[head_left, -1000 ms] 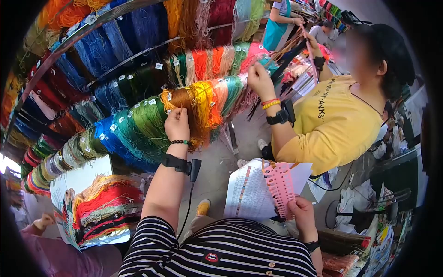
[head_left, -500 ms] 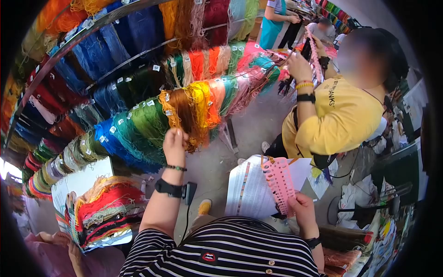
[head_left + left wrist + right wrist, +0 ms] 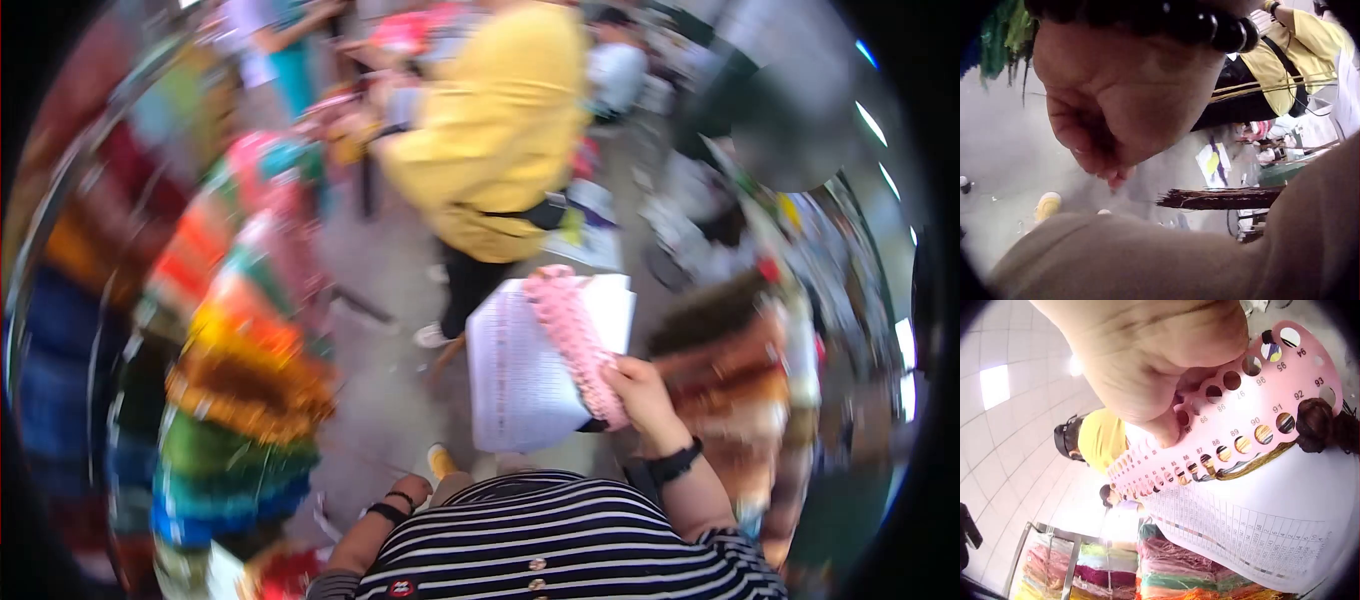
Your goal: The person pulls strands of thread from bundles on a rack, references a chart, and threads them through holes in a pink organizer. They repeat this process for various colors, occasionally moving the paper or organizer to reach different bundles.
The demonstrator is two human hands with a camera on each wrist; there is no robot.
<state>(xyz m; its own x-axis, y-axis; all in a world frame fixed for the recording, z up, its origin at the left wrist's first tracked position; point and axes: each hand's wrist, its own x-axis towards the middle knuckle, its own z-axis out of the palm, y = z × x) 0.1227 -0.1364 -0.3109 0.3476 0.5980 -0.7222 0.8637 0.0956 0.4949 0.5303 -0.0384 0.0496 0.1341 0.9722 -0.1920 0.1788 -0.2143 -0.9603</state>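
Note:
My right hand [image 3: 645, 395] grips a pink thread card [image 3: 570, 335] by its edge, along with white printed sheets [image 3: 525, 370]. In the right wrist view the card [image 3: 1241, 415] shows numbered round holes, some with thread through them, and a dark brown knot [image 3: 1314, 424] at one end hole. Thumb and fingers pinch it partway along. My left hand [image 3: 412, 490] hangs low by my waist, near the striped shirt. Close up, the left hand [image 3: 1116, 106] has loosely curled fingers with nothing visible in them. A brown thread bundle [image 3: 1222, 199] hangs beyond it.
Hanks of coloured thread [image 3: 250, 370] hang on a rack at left; more hanks [image 3: 735, 380] are at right. A person in a yellow top [image 3: 500, 120] stands ahead on the grey floor [image 3: 390, 390]. Papers [image 3: 585, 230] lie behind that person.
The view has swung toward the right and blurred. My left hand has left the brown and orange hanks and dropped to my waist. The right hand still holds the card and sheets.

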